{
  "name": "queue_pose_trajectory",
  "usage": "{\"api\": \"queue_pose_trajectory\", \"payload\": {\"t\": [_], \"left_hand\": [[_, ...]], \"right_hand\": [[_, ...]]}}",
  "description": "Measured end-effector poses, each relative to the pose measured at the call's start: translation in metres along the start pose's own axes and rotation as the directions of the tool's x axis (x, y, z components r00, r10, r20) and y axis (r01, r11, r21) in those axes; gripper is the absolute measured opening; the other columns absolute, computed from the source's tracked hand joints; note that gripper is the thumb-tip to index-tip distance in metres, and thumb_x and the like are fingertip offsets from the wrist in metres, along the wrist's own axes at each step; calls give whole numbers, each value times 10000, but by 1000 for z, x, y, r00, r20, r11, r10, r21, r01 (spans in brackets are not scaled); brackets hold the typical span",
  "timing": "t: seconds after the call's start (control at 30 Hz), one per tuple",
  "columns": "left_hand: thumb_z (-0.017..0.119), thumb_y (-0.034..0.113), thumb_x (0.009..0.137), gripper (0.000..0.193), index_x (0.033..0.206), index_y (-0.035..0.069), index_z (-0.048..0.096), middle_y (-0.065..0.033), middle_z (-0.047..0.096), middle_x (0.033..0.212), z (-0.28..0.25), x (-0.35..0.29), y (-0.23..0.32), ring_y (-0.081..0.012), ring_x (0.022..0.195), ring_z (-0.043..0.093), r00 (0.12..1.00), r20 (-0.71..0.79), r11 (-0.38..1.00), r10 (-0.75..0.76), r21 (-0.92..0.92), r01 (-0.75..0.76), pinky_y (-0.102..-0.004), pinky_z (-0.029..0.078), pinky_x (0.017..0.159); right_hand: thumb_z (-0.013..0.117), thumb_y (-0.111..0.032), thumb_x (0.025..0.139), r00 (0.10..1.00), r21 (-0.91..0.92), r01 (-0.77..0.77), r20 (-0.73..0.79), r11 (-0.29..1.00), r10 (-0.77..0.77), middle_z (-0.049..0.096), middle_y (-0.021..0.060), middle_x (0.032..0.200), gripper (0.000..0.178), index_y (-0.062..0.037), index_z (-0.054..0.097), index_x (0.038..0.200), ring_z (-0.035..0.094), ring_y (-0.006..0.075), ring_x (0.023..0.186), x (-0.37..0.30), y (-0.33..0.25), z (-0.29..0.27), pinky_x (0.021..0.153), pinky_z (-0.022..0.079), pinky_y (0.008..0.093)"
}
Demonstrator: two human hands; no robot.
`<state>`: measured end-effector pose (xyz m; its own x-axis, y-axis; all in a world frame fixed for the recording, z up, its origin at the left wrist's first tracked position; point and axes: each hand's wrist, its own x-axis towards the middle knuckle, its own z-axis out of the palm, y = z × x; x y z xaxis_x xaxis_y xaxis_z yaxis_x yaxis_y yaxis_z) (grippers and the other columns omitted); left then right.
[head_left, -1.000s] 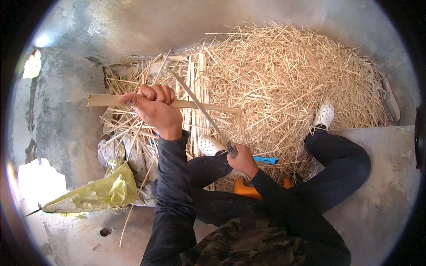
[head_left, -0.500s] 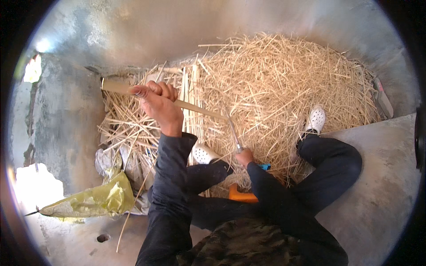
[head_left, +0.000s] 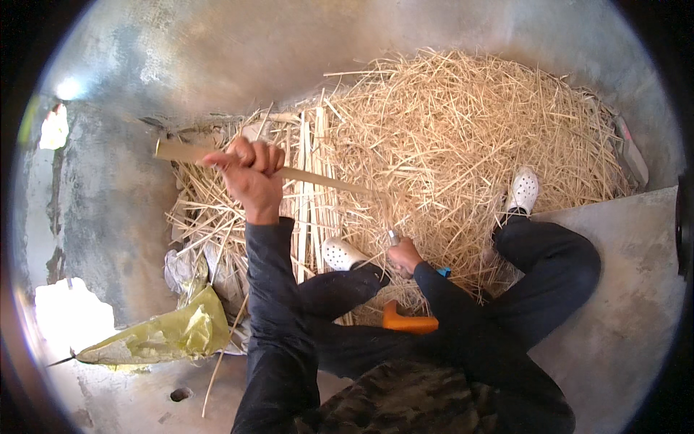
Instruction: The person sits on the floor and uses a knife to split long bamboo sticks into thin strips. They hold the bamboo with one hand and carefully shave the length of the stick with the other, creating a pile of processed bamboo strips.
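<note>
Head view shows the left hand (head_left: 253, 173) with fingers clenched around a bamboo strip (head_left: 318, 177) above the shavings pile (head_left: 470, 137), while the right hand (head_left: 405, 254) grips a knife (head_left: 394, 237) whose blade could slip toward the white shoe (head_left: 343, 253).

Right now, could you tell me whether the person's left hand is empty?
No, the left hand is closed around a long flat pale wooden strip held above the straw-coloured shavings pile.

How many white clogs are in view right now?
2. One white clog lies beside the split strips near the left forearm; the other white clog rests on the straw pile at right. None seems hidden.
</note>
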<state>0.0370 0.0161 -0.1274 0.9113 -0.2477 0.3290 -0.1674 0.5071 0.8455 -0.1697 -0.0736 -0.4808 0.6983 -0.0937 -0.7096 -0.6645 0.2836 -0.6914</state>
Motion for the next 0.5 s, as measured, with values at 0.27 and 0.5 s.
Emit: {"api": "queue_pose_trajectory", "payload": {"t": [0.27, 0.5], "left_hand": [[361, 812, 759, 672, 566, 183, 218, 67, 143, 462, -5, -12, 17, -85, 432, 109, 997, 45, 998, -54, -36, 56, -269, 168, 439], [326, 810, 776, 666, 572, 189, 199, 66, 142, 475, -23, -5, 9, -87, 438, 131, 998, -55, 999, -2, -34, 1, -252, 175, 440]], "right_hand": [[572, -82, 750, 772, -279, 607, -11, 744, -635, 505, 56, 546, 132, 36, 557, 809, 512, 186, 426, -56, -70, 43, 420, 404, 335], [572, -91, 762, 999, -28, 23, 38, 999, -22, 571, 108, 592, 110, 15, 587, 783, 535, 219, 419, -8, -8, -5, 390, 373, 371]]}}
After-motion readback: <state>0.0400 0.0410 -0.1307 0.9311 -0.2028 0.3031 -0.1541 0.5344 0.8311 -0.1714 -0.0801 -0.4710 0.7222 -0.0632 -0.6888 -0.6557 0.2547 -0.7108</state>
